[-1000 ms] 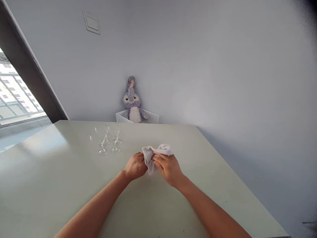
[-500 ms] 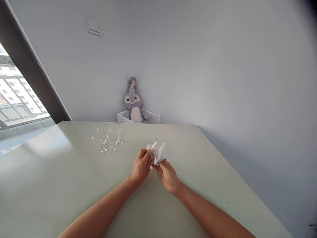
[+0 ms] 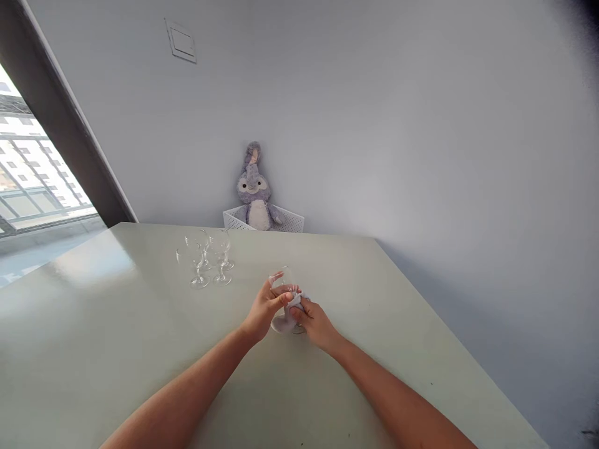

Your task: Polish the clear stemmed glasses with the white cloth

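Observation:
In front of me is a clear stemmed wine glass point(image 3: 285, 276), its bowl up and its foot low over the table. My left hand point(image 3: 266, 307) is wrapped around the bowl, fingers showing through the glass. My right hand point(image 3: 316, 319) pinches a white cloth point(image 3: 296, 304) against the stem, just under the bowl. Part of the cloth hangs down by the glass's foot. Whether the foot touches the tabletop I cannot tell.
Several clear wine glasses point(image 3: 200, 280) stand upright in a group at the left back of the pale table point(image 3: 374, 349). Behind the table's far edge, a purple plush toy point(image 3: 257, 199) sits in a white perforated basket point(image 3: 292, 221) against the wall.
My left hand has gone from the cloth to around the glass's bowl. My right hand has brought the cloth down from the bowl to the stem.

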Motion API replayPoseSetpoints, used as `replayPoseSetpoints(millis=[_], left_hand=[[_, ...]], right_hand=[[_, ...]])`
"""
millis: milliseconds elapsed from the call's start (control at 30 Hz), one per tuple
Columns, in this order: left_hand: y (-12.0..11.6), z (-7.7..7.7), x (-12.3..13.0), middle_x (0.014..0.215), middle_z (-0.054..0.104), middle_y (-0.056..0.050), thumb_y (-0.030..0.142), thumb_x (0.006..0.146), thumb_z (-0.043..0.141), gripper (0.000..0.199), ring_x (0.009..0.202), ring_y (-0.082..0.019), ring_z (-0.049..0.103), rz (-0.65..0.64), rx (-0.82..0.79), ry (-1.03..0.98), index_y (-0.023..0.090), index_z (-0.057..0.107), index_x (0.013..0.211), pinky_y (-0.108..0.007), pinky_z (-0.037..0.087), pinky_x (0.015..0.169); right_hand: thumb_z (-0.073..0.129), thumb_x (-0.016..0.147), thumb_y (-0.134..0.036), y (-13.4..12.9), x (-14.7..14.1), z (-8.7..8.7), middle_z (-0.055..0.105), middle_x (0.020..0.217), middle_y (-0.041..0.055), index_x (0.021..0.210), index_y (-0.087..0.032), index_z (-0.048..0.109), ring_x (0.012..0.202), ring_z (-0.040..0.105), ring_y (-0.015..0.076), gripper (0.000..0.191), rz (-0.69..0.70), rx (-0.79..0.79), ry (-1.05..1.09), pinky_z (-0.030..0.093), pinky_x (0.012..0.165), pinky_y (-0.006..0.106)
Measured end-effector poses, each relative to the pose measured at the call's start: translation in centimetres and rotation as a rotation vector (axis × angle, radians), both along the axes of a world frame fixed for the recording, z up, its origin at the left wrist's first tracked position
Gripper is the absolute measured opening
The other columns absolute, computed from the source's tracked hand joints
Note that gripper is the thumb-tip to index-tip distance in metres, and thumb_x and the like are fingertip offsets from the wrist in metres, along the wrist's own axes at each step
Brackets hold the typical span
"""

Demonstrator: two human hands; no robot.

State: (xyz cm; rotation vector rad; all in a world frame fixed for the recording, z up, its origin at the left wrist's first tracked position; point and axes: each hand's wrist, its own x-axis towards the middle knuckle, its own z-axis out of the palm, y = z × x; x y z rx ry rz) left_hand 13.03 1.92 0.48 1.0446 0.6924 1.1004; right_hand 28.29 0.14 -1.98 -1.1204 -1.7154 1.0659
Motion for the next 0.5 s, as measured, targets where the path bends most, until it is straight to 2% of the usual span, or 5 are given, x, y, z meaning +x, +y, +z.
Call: replayPoseSetpoints(millis=[67,133,233,400,500], left_hand=[[0.2,0.3,-0.2,0.099,0.063,-0.011,0.029,0.069,0.067,0.058,0.095,-0.023,0.059,0.036,-0.060,-0.066,0.019,0.038,0.117,-0.040,0.039,0.089],[0.4,0.6,-0.3,0.099,0.063,-0.010,0.027,0.069,0.068,0.051,0.095,-0.023,0.060,0.071,-0.077,-0.149,0.020,0.040,0.111,-0.041,0.039,0.090],[0.5,0.9,-0.4,0.099,0.061,-0.006,0.025,0.070,0.066,0.046,0.098,-0.023,0.059,0.149,-0.055,-0.253,0.023,0.039,0.108,-0.043,0.040,0.091],[0.2,1.0,-0.2,0.100,0.055,-0.004,0.024,0.073,0.064,0.049,0.100,-0.022,0.058,0.294,0.093,-0.211,0.027,0.035,0.112,-0.044,0.040,0.092],[0.3,0.7,-0.3,0.104,0.051,-0.005,0.025,0.073,0.064,0.053,0.102,-0.022,0.057,0.374,0.250,-0.128,0.029,0.031,0.115,-0.043,0.041,0.091]], right_hand=[[0.040,0.084,-0.044,0.2,0.4,0.0,0.057,0.073,0.0012,0.082,-0.018,0.058,0.068,0.049,0.0148,0.031,-0.075,0.050,-0.058,0.038,0.063,0.026],[0.040,0.084,-0.045,0.4,0.8,0.0,0.057,0.073,0.0023,0.082,-0.019,0.058,0.070,0.050,0.0168,0.032,-0.212,0.094,-0.073,0.039,0.066,0.028],[0.045,0.080,-0.050,0.4,0.8,0.2,0.056,0.070,0.0029,0.079,-0.018,0.058,0.069,0.052,0.0177,0.035,-0.308,0.021,0.077,0.042,0.065,0.030],[0.050,0.074,-0.057,-0.8,-1.7,0.2,0.061,0.081,0.0074,0.091,-0.017,0.054,0.064,0.059,0.0181,0.043,-0.109,-0.432,0.591,0.044,0.050,0.028],[0.047,0.075,-0.058,-1.9,-2.7,0.2,0.061,0.081,0.0071,0.091,-0.017,0.051,0.056,0.060,0.0170,0.044,0.010,-0.611,0.578,0.037,0.039,0.023]])
